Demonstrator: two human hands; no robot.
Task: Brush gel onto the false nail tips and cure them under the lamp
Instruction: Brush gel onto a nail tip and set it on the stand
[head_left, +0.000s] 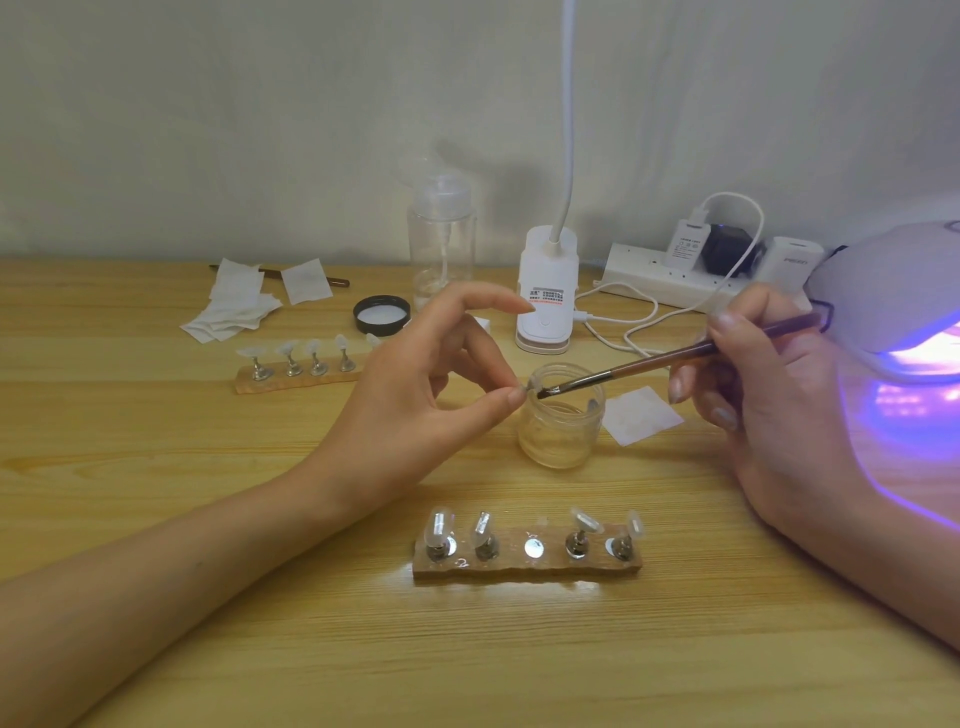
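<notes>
My left hand (431, 384) pinches a small clear nail tip (530, 386) between thumb and a finger, just above the rim of the open glass gel jar (561, 426). My right hand (769, 395) grips a brown brush (675, 358), whose bristles touch the pinched tip. In front of me lies a wooden holder (527, 564) with several tips on metal stands; its middle spot holds no stand. A second wooden holder (296, 376) with several tips lies at the back left. The curing lamp (893, 291) glows violet at the right.
A black jar lid (382, 314), a clear pump bottle (441, 244), a white clip-lamp base (548, 296), a power strip (691, 280) with cables and white wipes (239, 306) stand along the back. Another wipe (641, 415) lies beside the jar.
</notes>
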